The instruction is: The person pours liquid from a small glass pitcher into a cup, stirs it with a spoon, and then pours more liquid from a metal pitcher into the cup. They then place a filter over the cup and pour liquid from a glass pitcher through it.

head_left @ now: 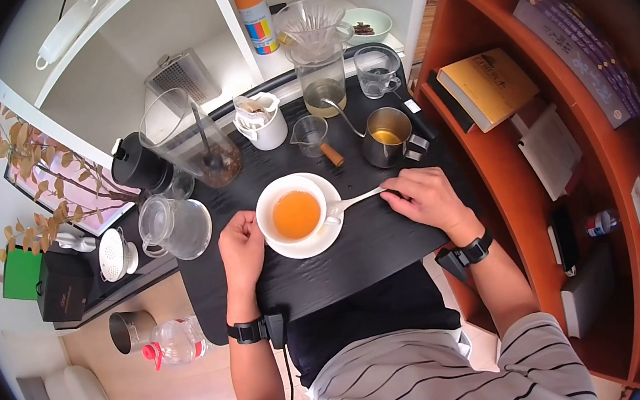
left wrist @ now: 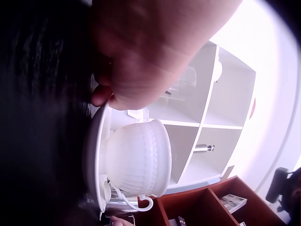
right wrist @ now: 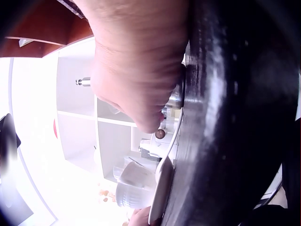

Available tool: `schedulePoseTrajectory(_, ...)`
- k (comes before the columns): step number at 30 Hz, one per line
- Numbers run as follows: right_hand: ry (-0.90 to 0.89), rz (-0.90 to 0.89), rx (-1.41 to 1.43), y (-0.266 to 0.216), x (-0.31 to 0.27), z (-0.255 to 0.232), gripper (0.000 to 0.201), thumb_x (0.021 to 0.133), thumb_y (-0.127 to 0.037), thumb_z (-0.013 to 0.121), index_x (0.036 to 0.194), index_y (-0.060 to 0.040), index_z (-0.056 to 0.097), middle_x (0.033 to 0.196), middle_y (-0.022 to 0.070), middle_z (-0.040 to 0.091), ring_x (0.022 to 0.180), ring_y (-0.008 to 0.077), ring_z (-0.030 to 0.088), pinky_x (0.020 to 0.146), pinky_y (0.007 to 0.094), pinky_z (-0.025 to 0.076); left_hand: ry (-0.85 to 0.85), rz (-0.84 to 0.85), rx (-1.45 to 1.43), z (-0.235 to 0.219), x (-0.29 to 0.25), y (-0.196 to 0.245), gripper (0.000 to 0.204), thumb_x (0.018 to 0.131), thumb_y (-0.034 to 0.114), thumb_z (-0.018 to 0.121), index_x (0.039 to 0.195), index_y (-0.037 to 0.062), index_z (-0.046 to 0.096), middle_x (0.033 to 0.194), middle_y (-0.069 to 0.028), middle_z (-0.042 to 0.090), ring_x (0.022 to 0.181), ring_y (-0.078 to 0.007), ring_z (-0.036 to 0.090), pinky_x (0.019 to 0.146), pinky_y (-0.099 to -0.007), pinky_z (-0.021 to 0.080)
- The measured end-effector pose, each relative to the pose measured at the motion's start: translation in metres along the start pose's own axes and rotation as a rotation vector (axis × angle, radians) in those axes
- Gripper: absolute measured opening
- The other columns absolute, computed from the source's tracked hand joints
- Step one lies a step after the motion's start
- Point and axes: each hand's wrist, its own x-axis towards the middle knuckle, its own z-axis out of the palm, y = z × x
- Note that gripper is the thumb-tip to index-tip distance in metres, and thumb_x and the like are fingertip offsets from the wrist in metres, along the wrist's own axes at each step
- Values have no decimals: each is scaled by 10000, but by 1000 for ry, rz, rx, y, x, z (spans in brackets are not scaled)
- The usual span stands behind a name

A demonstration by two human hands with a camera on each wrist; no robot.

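Head view showed a person seated at a black worktop [head_left: 389, 239], looking down on a white cup [head_left: 295, 212] of amber tea standing on a white saucer [head_left: 317, 244] near the worktop's middle. Left hand [head_left: 242, 251] rested at the saucer's left edge, fingers curled against the rim. Right hand [head_left: 429, 198] lay to the right of the cup, its grip pinching the handle end of a white spoon [head_left: 356, 199] whose bowl reached the saucer beside the cup. Behind the cup stood a steel kettle [head_left: 390, 137], a small glass pitcher [head_left: 311, 135] and a white mug [head_left: 266, 126].

Left wrist view showed the fingertips [left wrist: 101, 96] touching the saucer [left wrist: 94, 155] rim, the ribbed cup [left wrist: 138, 157] just beside them.

Right wrist view showed the right hand [right wrist: 136, 61] curled against the worktop [right wrist: 225, 117] with the spoon [right wrist: 175, 136] handle running from it toward the saucer [right wrist: 160, 193].
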Motion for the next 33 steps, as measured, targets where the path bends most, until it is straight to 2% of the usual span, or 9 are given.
schedulePoseTrajectory(2,-57,-20,-14,-1,1,2,148,862,-164,837,950,-72,762,764,55,663,648,262,667,590,369,542,-14,-6,-27,-1,0,2,132,998,89,674,960,-26,725,647,8,627,596,-34,523,574,-250,423)
schedulePoseTrajectory(4,-113,43,-17,-2,1,2,179,879,-212,825,986,-74,782,786,64,680,681,267,687,617,381,556,-15,-16,-26,-1,0,2,130,998,88,673,959,-25,725,646,11,623,596,-32,521,573,-250,421)
schedulePoseTrajectory(7,-139,32,-27,1,0,5,177,882,-226,824,966,-77,778,793,64,682,694,270,692,623,388,553,-14,-8,-22,-1,1,-2,126,997,85,672,957,-22,725,644,17,617,595,-30,518,572,-251,419)
schedulePoseTrajectory(16,-157,104,9,0,-1,3,150,858,-190,837,881,-83,734,774,55,664,675,263,681,608,382,537,3,16,5,0,0,-6,109,980,69,667,937,-16,721,641,19,611,592,-33,514,571,-254,418)
schedulePoseTrajectory(26,-191,126,32,-3,1,1,164,837,-170,850,882,-72,727,734,55,637,628,250,660,583,380,525,1,-8,25,-2,-3,4,117,957,70,672,878,-9,709,623,6,616,577,-40,522,567,-259,424)
schedulePoseTrajectory(32,-85,127,68,-2,0,-3,165,837,-124,851,868,-65,700,687,50,576,556,215,583,531,349,466,-3,-16,7,-1,-2,2,148,971,94,670,876,-13,709,605,-7,623,562,-57,547,563,-280,440)
schedulePoseTrajectory(33,42,123,84,-1,-1,-2,170,832,-93,845,852,-61,679,676,50,553,548,209,564,522,342,448,1,-16,0,-1,-2,4,148,971,94,670,876,-13,709,605,-7,623,562,-57,547,563,-280,440)
